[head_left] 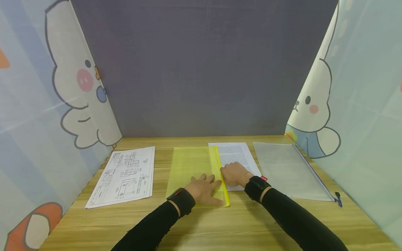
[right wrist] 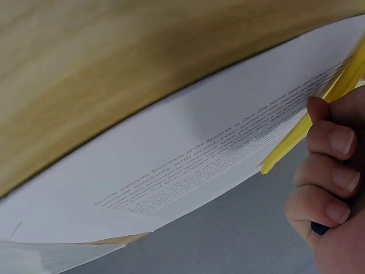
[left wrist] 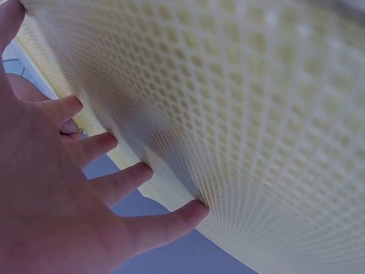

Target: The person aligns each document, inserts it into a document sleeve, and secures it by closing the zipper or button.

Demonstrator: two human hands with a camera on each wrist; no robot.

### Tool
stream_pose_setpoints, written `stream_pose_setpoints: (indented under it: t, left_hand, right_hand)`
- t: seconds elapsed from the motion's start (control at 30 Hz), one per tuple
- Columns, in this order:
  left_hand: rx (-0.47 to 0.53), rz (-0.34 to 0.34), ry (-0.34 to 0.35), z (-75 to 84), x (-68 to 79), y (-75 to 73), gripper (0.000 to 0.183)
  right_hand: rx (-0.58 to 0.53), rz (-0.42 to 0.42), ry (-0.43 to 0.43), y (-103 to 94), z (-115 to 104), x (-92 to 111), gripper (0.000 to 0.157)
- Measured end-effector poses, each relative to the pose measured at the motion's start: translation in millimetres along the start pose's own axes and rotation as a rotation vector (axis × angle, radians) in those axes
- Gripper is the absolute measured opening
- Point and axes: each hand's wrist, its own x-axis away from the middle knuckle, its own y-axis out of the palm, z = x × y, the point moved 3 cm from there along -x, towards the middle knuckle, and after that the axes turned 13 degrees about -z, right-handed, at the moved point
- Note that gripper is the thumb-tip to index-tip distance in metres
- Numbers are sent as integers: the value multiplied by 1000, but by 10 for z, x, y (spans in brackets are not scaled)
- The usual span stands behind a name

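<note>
A yellow mesh zipper bag [head_left: 190, 162] lies flat, its bright yellow zipper edge [head_left: 216, 157] along the right side. My left hand [head_left: 204, 191] rests on the lower right of the bag with fingers spread, fingertips on the mesh [left wrist: 256, 114] in the left wrist view. Curled fingers of my right hand [head_left: 233, 173] grip at the zipper edge, about midway along it. In the right wrist view a small dark tip [right wrist: 319, 228] pokes out below the little finger; the rest of the zipper pull is hidden in the fist. Under that hand lies a printed text sheet [head_left: 233, 153], partly beneath the bag.
Sheets with technical drawings [head_left: 125, 176] lie at the left of the wooden table [head_left: 201, 230]. On the right is a whitish zipper bag [head_left: 289, 170] with a blue zipper and a dark pull [head_left: 338, 198] at its near corner. A grey panel [head_left: 201, 69] stands behind.
</note>
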Motion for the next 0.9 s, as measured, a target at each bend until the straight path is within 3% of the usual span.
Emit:
stream_pose_setpoints:
  t: [0.9]
  left_hand:
    - [-2,-28,-9,10,-9,-12,91]
  right_hand:
    - [-22,-47,53,-41,25,-102,16]
